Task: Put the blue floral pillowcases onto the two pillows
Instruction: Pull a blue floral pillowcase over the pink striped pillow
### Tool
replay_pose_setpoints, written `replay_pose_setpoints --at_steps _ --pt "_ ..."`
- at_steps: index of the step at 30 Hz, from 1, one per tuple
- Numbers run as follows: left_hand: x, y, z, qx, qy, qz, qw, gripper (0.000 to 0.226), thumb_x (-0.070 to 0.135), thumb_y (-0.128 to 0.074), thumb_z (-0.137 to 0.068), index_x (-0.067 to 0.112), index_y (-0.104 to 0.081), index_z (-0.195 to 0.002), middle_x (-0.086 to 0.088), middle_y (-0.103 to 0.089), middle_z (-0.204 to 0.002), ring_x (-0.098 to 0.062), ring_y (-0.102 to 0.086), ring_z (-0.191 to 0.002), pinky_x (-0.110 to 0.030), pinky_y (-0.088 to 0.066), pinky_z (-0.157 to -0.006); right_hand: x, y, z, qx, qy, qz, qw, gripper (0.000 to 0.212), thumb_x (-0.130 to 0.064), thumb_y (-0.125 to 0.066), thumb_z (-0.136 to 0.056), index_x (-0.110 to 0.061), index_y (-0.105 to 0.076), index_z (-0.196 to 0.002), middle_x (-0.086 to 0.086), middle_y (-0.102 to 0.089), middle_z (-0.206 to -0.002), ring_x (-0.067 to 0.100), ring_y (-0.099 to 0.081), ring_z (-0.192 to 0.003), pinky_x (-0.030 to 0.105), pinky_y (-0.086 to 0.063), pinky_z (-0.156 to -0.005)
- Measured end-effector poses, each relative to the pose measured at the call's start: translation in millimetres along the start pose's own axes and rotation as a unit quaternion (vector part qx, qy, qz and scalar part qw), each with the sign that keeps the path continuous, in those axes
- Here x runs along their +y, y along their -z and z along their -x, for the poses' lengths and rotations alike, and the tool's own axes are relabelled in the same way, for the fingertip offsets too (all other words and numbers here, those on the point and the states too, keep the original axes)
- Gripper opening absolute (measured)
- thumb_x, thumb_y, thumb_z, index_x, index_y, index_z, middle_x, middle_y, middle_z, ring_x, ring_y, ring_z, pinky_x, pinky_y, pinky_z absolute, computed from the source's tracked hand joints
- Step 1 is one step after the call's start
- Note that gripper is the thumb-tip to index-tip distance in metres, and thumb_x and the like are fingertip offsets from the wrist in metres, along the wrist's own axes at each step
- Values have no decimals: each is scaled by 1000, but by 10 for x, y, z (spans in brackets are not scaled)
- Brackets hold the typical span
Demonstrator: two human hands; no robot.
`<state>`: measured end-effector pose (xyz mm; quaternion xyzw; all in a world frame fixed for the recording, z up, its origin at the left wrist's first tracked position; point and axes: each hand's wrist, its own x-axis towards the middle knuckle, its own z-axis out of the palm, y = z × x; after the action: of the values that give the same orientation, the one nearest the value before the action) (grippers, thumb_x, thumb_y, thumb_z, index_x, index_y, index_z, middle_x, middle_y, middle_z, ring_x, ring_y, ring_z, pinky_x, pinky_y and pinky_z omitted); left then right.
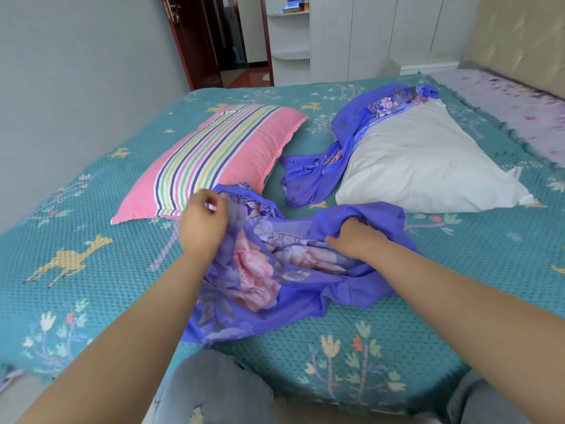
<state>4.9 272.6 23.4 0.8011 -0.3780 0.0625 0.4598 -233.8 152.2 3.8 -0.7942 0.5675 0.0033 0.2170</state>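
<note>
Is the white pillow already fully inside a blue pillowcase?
No, the white pillow lies mostly bare, with a blue floral pillowcase bunched along its left edge.

On the bed (91,270), one pillow (214,154) lies toward the left side, the other pillow (428,160) to its right, nearer the head end. A pillowcase (321,172) sits between them, lying against the right pillow's left edge and wrapping round its far corner. Closer in, near the bed's front edge, the second pillowcase (260,280) lies bunched before both pillows, its far tip touching the left pillow's near corner. The left hand (203,221) is on its left part, the right hand (357,237) on its right part. Behind the bed stand a door (195,41) and shelves (290,35).
</note>
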Motion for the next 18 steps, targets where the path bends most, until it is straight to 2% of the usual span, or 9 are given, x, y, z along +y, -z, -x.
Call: replay_pose_setpoints --at_steps 2,3,5,7,10,12,13,15,18 --pt "-52 -11 -259 73 72 56 993 36 38 -58 -87 12 -57 -112 -10 -55 -120 -28 -53 -108 -35 -42 -93 -86 42 36 -16 40 58 997 54 -50 -46 -93 -5 -55 -120 13 -59 -123 31 -55 -110 34 -41 -86" --pt "-151 -41 -419 55 177 75 980 54 45 -59 -85 8 -51 -124 -13 -48 -130 -32 -48 -118 -38 -38 -101 -129 51 48 -16 61 56 996 49 -48 -46 -93 -6 -57 -115 12 -61 -117 30 -57 -106 33 -41 -81" --pt "-427 -140 -715 -74 389 142 907 83 69 -57 -75 9 -46 -131 -6 -45 -136 -33 -49 -120 -48 -41 -101 -206 23 39 -1 92 2 996 42 -41 -50 -93 -8 -54 -119 9 -63 -112 29 -58 -105 31 -42 -79" --pt "-590 -296 -907 -168 468 248 831 95 84 -52 -64 15 -52 -128 -3 -58 -125 -32 -61 -105 -53 -48 -92 -246 -36 0 -2 107 -74 991 46 -40 -55 -90 -11 -46 -124 6 -64 -109 26 -59 -105 33 -47 -85" --pt "-312 -337 -915 -173 420 301 839 61 68 -39 -88 17 -63 -112 -20 -71 -85 -26 -70 -74 -34 -54 -84 -232 -113 -115 -18 97 -155 983 52 -40 -57 -89 -15 -39 -131 6 -64 -111 25 -63 -99 33 -49 -82" --pt "-214 -400 -942 -185 395 319 842 47 54 -44 -93 19 -57 -65 -6 -55 -37 -13 -53 -31 -14 -43 -40 -219 -105 -175 -40 74 -216 973 45 -31 -55 -92 -15 -38 -130 5 -63 -104 25 -67 -77 29 -49 -62" --pt "-171 -438 -985 -181 385 326 844 48 46 -47 -95 18 -50 -56 1 -43 -28 -9 -40 -21 -10 -30 -31 -224 -77 -197 -56 60 -246 966 40 -27 -52 -94 -15 -38 -130 4 -63 -99 22 -64 -63 24 -45 -51" --pt "-92 -461 -1145 -148 377 328 853 38 30 -49 -96 16 -44 -61 5 -38 -24 -5 -36 -19 -9 -26 -27 -265 4 -276 -56 43 -310 948 34 -22 -50 -96 -14 -41 -127 5 -63 -92 14 -57 -48 17 -38 -40" --pt "119 -503 -1416 -143 346 360 855 30 16 -41 -98 10 -48 -69 2 -52 -33 -9 -51 -28 -15 -40 -32 -383 183 -407 -28 30 -453 890 27 -19 -50 -96 -8 -48 -121 10 -67 -92 8 -56 -40 18 -40 -40"
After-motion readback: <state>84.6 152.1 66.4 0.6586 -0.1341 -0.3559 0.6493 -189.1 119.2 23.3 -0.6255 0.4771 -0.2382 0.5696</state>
